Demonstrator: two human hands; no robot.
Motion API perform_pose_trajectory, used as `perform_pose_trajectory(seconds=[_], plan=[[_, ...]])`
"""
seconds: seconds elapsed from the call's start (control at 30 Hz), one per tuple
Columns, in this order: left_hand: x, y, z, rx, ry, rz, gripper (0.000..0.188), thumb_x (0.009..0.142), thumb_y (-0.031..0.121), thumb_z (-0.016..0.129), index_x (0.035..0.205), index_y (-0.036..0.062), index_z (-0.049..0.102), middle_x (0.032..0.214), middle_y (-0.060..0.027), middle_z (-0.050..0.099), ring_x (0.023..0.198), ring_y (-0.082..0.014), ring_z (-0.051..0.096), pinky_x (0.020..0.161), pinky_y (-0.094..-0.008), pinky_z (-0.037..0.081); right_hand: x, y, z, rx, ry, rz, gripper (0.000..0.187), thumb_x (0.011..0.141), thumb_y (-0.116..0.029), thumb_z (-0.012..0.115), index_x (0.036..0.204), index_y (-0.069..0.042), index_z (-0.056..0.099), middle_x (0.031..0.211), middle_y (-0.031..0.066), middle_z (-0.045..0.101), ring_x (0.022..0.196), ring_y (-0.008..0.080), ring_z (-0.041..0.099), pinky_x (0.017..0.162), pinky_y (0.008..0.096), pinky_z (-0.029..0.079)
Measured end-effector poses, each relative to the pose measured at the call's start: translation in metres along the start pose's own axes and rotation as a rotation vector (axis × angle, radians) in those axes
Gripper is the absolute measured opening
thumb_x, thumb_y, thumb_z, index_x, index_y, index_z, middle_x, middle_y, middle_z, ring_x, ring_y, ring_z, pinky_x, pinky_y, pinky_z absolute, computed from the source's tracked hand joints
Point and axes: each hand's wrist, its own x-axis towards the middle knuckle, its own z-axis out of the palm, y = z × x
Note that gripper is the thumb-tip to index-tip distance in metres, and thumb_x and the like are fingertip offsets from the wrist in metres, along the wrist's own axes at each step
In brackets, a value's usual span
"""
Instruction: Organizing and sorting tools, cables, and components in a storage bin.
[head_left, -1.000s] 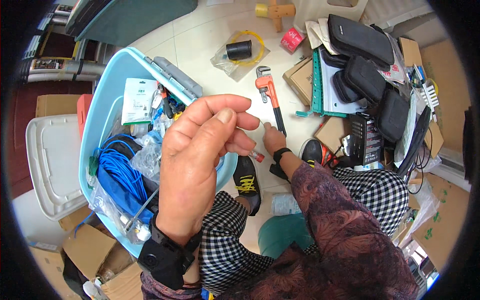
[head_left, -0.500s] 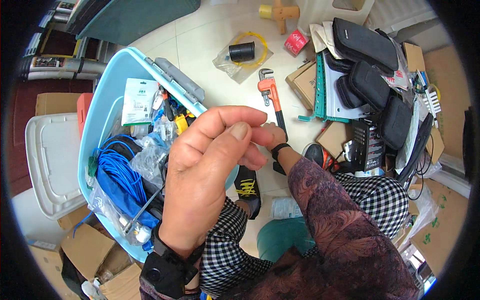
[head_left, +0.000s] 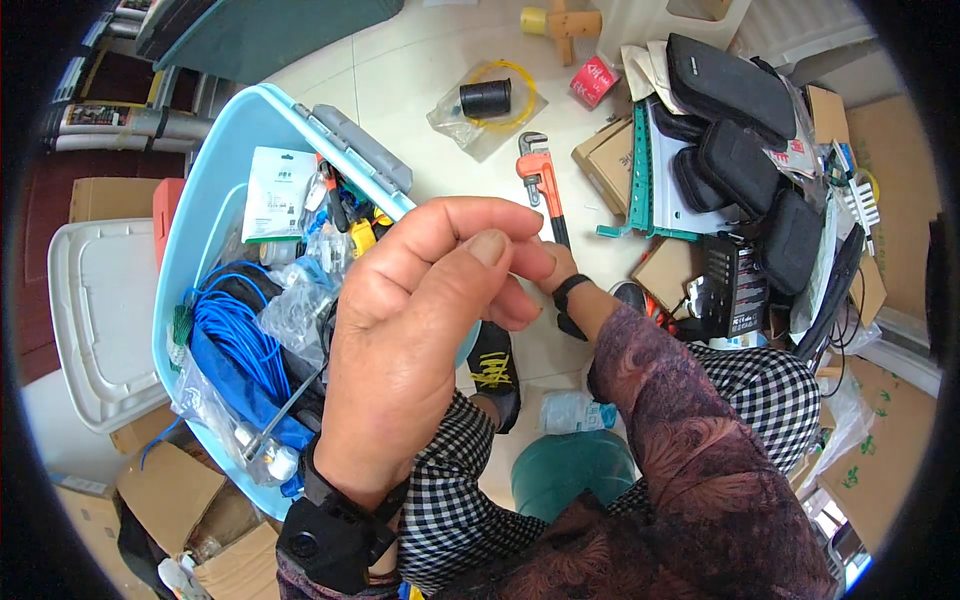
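Note:
My left hand [head_left: 405, 310] is raised in the middle, closest to the view, with a black strapped device [head_left: 335, 540] on its wrist. Its fingers are curled and the thumb presses toward them; whatever they hold, if anything, is hidden. Beyond its fingertips, my right hand [head_left: 559, 270] is partly covered, so its fingers do not show; a black band [head_left: 570, 290] circles that wrist. An orange pipe wrench [head_left: 543, 180] lies on the floor, the lower end of its black handle hidden behind my right hand. I cannot tell whether that hand touches it.
Left stands a light blue bin [head_left: 200, 190] with blue cable [head_left: 240, 335], a white packet [head_left: 278, 195] and plastic bags. Right are stacked black cases [head_left: 740, 165] and boxes. A bagged black spool [head_left: 485, 98], a red roll [head_left: 595, 82] and a mallet [head_left: 560, 24] lie ahead; a green bucket [head_left: 570, 470] is below.
My right hand has shifted slightly and now covers the end of the wrench handle, which showed before. My left hand keeps its curled pose, and the view has tilted a little.

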Motion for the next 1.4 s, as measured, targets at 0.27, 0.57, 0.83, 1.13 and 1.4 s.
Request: perform_pose_trajectory(seconds=[0.27,0.57,0.83,1.13,1.4], plan=[[0.009,0.007,0.021,-0.071,-0.133,-0.003,0.03,0.091,0.021,0.049,0.107,-0.0033,0.056,0.09,-0.0116,0.064,0.071,-0.0137,0.059,0.069,-0.0245,0.046,0.014,0.144,0.003,-0.033,-0.089,-0.105,0.019,0.082,-0.007,0.047,0.101,-0.006,0.051,0.095,0.0122,0.054,0.072,0.0287,0.064,0.06,0.0403,0.053],[0.002,0.002,0.002,-0.038,-0.035,-0.031,0.028,0.091,0.019,0.049,0.107,-0.0028,0.056,0.089,-0.0111,0.064,0.071,-0.0133,0.058,0.069,-0.0242,0.046,0.011,0.0,-0.029,-0.471,-0.2,0.14,0.018,0.085,-0.007,0.044,0.101,-0.007,0.052,0.1,0.0131,0.057,0.083,0.0311,0.063,0.069,0.0418,0.052],[0.003,0.002,0.008,-0.032,-0.068,-0.039,0.028,0.091,0.019,0.049,0.107,-0.0028,0.057,0.091,-0.0114,0.064,0.071,-0.0132,0.058,0.068,-0.0243,0.047,0.012,0.044,-0.007,-0.093,-0.127,-0.01,0.018,0.084,-0.007,0.046,0.1,-0.007,0.052,0.101,0.0133,0.057,0.079,0.03,0.064,0.064,0.0401,0.054],[0.001,-0.003,0.004,0.052,-0.057,-0.052,0.029,0.091,0.02,0.049,0.108,-0.0027,0.057,0.09,-0.0104,0.064,0.073,-0.0122,0.058,0.07,-0.0239,0.046,0.002,-0.012,-0.026,-0.131,0.159,0.467,0.023,0.085,-0.008,0.043,0.106,-0.005,0.051,0.099,0.0192,0.056,0.086,0.0385,0.061,0.071,0.0466,0.05],[0.0,0.0,0.008,0.054,-0.089,-0.095,0.031,0.09,0.021,0.05,0.107,-0.0037,0.056,0.091,-0.0122,0.063,0.073,-0.0134,0.058,0.07,-0.0249,0.046,-0.006,0.046,-0.051,-0.359,0.561,0.537,0.045,0.083,-0.014,0.054,0.125,-0.005,0.041,0.108,0.023,0.054,0.093,0.0397,0.057,0.077,0.0486,0.048]])
